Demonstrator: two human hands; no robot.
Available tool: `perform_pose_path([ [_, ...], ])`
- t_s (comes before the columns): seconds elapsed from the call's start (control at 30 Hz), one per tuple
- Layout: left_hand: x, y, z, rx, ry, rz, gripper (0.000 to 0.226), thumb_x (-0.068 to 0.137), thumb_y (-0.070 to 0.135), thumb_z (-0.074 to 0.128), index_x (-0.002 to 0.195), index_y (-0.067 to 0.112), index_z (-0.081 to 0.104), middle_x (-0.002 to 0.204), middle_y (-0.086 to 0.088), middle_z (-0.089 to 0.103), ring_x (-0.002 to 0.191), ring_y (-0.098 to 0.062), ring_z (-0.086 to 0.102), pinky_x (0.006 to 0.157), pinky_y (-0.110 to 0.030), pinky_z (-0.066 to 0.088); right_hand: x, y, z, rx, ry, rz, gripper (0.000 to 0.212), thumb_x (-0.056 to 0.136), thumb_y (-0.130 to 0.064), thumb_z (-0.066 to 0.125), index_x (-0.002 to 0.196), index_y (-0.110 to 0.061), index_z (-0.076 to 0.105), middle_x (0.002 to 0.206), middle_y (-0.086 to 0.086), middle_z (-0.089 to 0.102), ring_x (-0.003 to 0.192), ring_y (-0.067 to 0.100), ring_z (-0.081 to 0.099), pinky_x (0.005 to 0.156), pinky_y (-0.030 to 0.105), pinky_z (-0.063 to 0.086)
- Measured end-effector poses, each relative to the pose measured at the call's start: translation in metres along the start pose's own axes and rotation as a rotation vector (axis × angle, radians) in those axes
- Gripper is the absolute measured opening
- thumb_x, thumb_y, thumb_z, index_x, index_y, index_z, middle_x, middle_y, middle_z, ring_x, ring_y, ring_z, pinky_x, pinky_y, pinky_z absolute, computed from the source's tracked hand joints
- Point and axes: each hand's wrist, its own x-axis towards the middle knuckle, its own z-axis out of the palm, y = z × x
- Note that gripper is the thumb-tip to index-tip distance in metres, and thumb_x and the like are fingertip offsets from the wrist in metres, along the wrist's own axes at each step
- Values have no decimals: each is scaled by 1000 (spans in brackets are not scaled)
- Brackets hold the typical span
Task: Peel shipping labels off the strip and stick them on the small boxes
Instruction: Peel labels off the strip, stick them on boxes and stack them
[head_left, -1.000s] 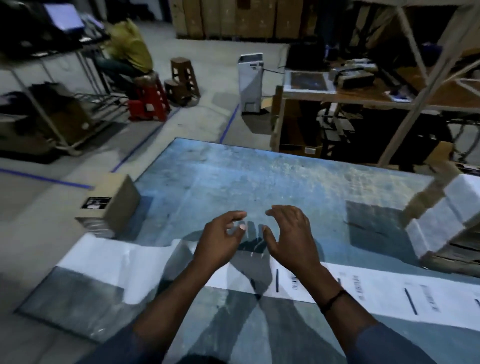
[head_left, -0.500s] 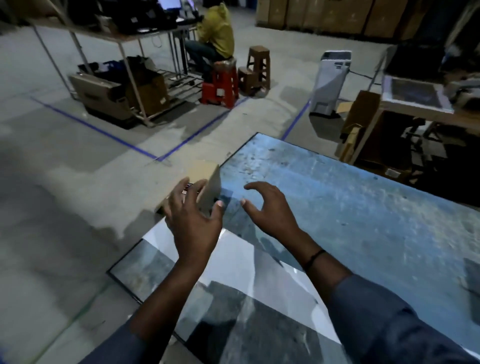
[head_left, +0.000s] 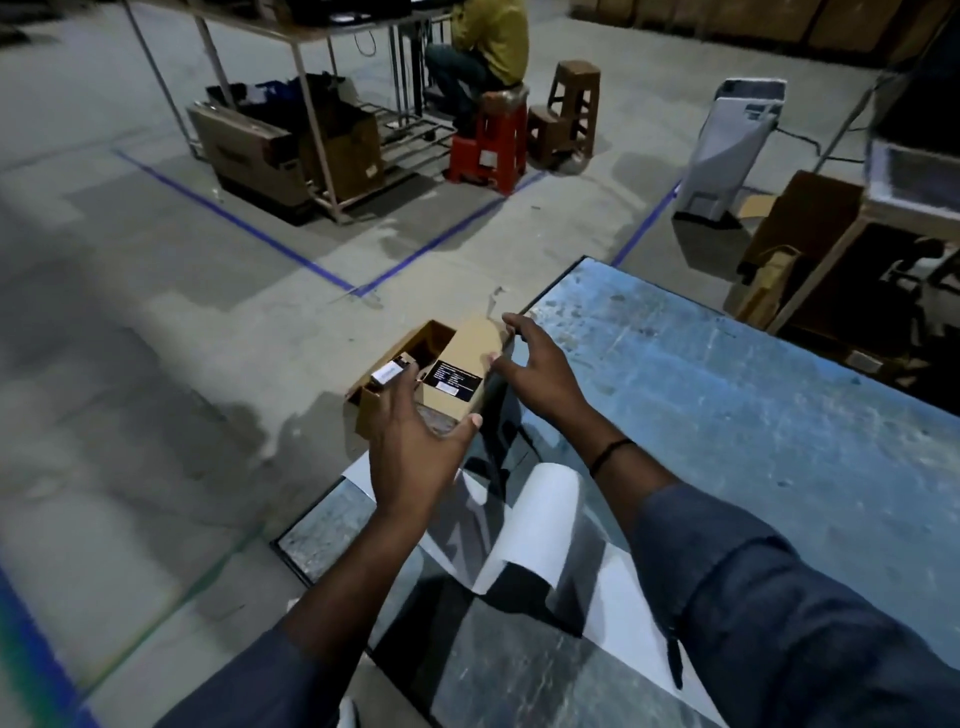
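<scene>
Both hands are out over the table's (head_left: 753, 415) left edge, and the small box (head_left: 470, 345) lies between them. It is plain tan cardboard, long, flat-sided and closed. Its top carries a black label (head_left: 451, 378) with white print too fine for me to read.

My left hand (head_left: 415, 447) comes in from 7 o'clock with the fingers straight and spread. The thumb is splayed toward the box's near end, and the hand holds nothing. My right hand (head_left: 540, 374) sits at the box's 3 o'clock side. One fingertip is at the far corner and the thumb lies against the long edge. The fingers are curved, but I cannot tell whether they really grip or only touch.

At 9 o'clock of the box, hard against it, is an open carton (head_left: 366, 415) of brown corrugated board with a dark interior. Something small with a white label (head_left: 387, 373) lies inside, partly under my left fingers. The writing is unreadable.

The table is worn metal, blue-grey, scuffed and speckled. At 5 o'clock of the box the label strip (head_left: 540, 514) lies on it, smooth white paper with one end curled up into a loose roll.

Beyond is a grey concrete floor (head_left: 156, 364) with blue tape lines (head_left: 249, 231). At 12 o'clock a person in a yellow top (head_left: 491, 39) sits on a red plastic stool (head_left: 488, 148), with brown stools (head_left: 569, 111) beside it.
</scene>
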Motion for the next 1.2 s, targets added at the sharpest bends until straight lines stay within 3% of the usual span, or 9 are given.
perform_pose_path([
  [0.07, 2, 2, -2, -19, -9, 28, 90, 75, 49, 87, 152, 27, 44, 148, 0, 54, 137, -22, 49, 104, -39, 49, -4, 2, -8, 43, 38, -3, 56, 95, -21, 70, 147, -20, 51, 152, 1, 50, 139, 18, 46, 115, 40, 39],
  [0.13, 3, 9, -1, -62, -35, 38, 90, 74, 48, 88, 151, 30, 45, 148, 2, 56, 135, -19, 52, 102, -38, 51, -13, 6, -23, 56, 91, -27, 53, 93, -18, 72, 143, -21, 54, 147, 0, 53, 135, 17, 49, 111, 44, 44],
  [0.3, -5, 47, 20, -142, -190, 120, 93, 73, 48, 89, 153, 35, 42, 153, 6, 52, 142, -17, 47, 108, -45, 50, -54, 27, -77, 113, 271, -3, 50, 90, -9, 72, 136, -25, 58, 141, 1, 54, 128, 14, 53, 100, 38, 50],
  [0.47, -29, 97, 56, -136, -397, 285, 90, 74, 42, 90, 152, 36, 45, 149, 9, 55, 135, -12, 52, 105, -32, 47, -118, 55, -142, 84, 483, 63, 51, 88, -7, 74, 127, -35, 58, 135, -5, 55, 120, 7, 53, 95, 35, 51],
  [0.53, -44, 116, 74, -142, -509, 329, 90, 75, 39, 90, 153, 34, 45, 150, 7, 55, 135, -14, 53, 105, -35, 49, -148, 69, -167, 54, 560, 107, 52, 87, -7, 75, 126, -37, 58, 135, -5, 56, 121, 9, 55, 95, 37, 53],
  [0.77, -95, 177, 132, -3, -826, 469, 94, 75, 30, 90, 156, 28, 42, 154, -1, 51, 135, -23, 52, 107, -41, 48, -248, 122, -228, -61, 711, 225, 47, 89, -11, 77, 132, -24, 64, 133, 0, 57, 118, 12, 59, 92, 32, 55],
  [1.0, -148, 219, 193, 11, -1034, 623, 93, 80, 18, 88, 158, 25, 39, 161, -6, 43, 145, -27, 42, 113, -40, 42, -326, 186, -270, -192, 853, 293, 34, 86, -8, 80, 117, -22, 74, 119, 2, 60, 107, 19, 65, 81, 40, 62],
  [1.07, -153, 224, 208, 28, -1072, 653, 92, 81, 17, 87, 159, 24, 37, 161, -8, 42, 145, -28, 41, 112, -38, 41, -332, 199, -278, -217, 852, 319, 35, 84, -6, 81, 115, -19, 75, 116, 4, 61, 105, 21, 65, 85, 43, 60],
  [1.2, -165, 236, 233, 24, -1115, 630, 91, 81, 14, 86, 158, 24, 38, 158, -10, 43, 142, -28, 44, 110, -37, 43, -340, 218, -294, -272, 822, 360, 33, 84, -6, 80, 114, -17, 75, 113, 12, 65, 106, 26, 62, 91, 23, 44],
])
